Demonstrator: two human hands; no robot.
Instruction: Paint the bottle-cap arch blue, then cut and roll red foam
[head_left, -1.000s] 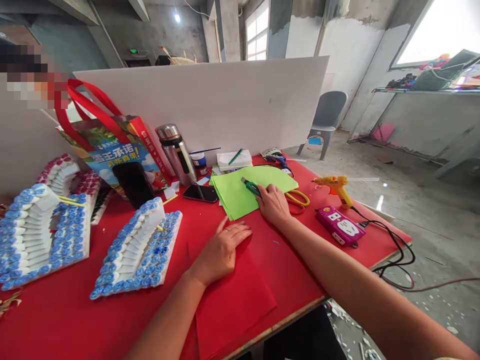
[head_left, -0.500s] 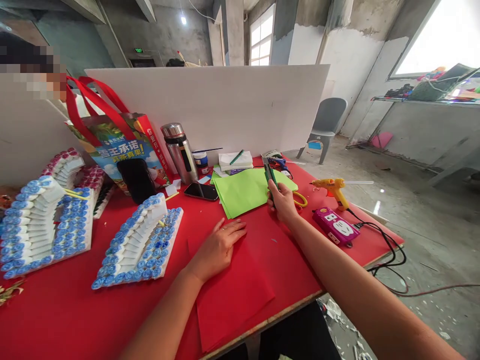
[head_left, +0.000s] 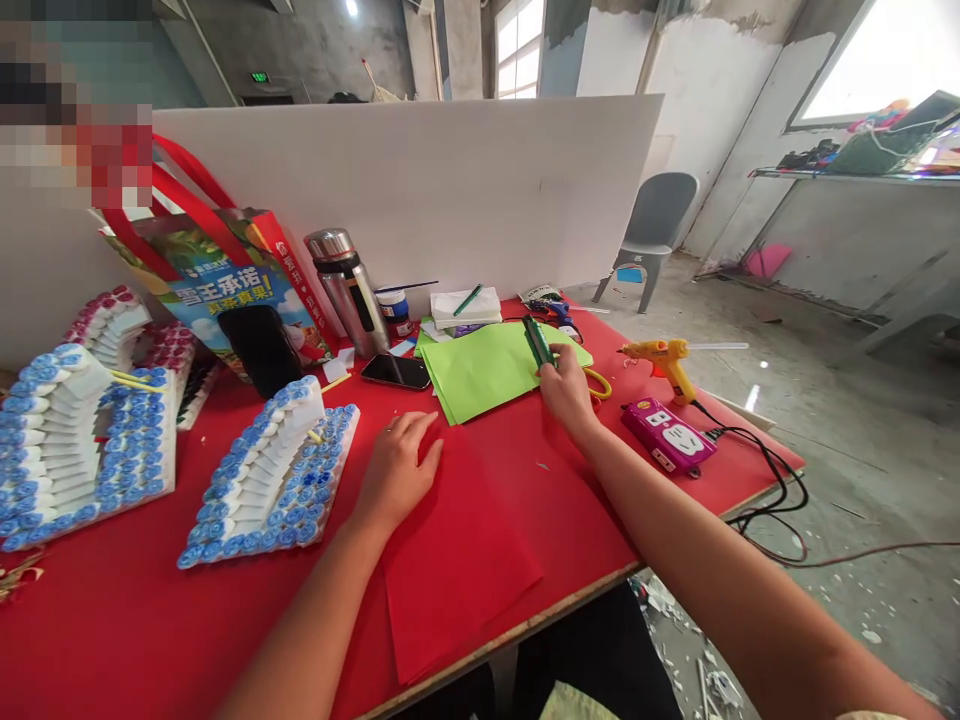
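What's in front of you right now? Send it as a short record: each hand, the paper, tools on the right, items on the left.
Left hand: open, nothing seen in it, at the red sheet
Right hand: fingers closed around a green cutter
Paper: red sheet near the table edge; green sheets farther back
Tools on right: yellow glue gun, purple power strip
Items on left: two blue-flowered pieces, printed bag
Unclear: whether the cutter touches the green sheets

Grey chair (head_left: 663, 212) on littered grey floor (head_left: 847, 410)
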